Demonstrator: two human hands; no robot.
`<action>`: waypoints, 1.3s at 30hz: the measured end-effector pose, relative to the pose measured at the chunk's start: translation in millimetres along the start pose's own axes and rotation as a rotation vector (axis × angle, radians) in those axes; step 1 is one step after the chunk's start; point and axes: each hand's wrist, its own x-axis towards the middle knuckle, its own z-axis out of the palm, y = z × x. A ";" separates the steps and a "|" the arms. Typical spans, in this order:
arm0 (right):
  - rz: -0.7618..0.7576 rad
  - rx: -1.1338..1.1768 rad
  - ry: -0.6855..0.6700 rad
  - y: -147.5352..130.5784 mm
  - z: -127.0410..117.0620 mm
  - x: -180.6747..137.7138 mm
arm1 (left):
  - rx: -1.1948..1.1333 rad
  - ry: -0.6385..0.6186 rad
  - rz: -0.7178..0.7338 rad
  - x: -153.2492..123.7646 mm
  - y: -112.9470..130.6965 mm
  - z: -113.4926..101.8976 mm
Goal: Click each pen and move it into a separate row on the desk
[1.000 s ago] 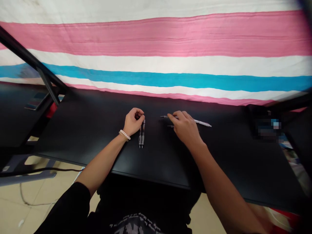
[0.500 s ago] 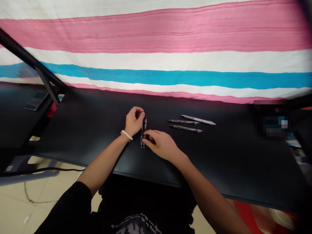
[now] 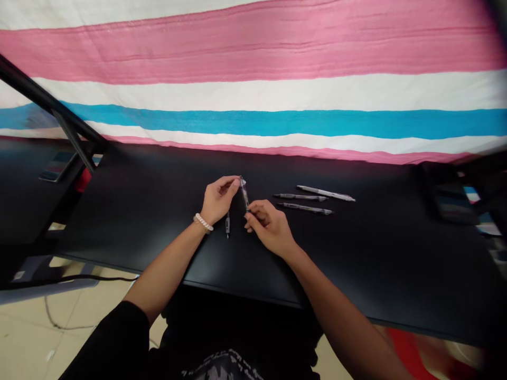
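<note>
Two closed grips, your left grip point(image 3: 218, 198) and right grip point(image 3: 270, 228), pinch a clear pen barrel point(image 3: 244, 193) above the tabletop point(image 3: 356, 253); uneven pressure could let it slip onto the small pen part point(image 3: 227, 225) at seven o'clock.

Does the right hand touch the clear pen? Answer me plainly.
Touching. The head view shows the right hand with its fingertips on the lower end of the clear pen.
</note>
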 end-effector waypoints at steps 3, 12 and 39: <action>0.031 0.169 -0.027 -1.5 5.8 0.1 | -0.314 -0.162 -0.181 -2.0 5.3 -1.1; 0.072 0.193 0.130 0.0 12.6 1.5 | -0.485 0.099 -0.238 -2.7 7.9 2.3; -0.133 0.157 0.363 6.3 15.9 8.7 | -0.703 0.227 -0.279 -2.5 9.5 9.6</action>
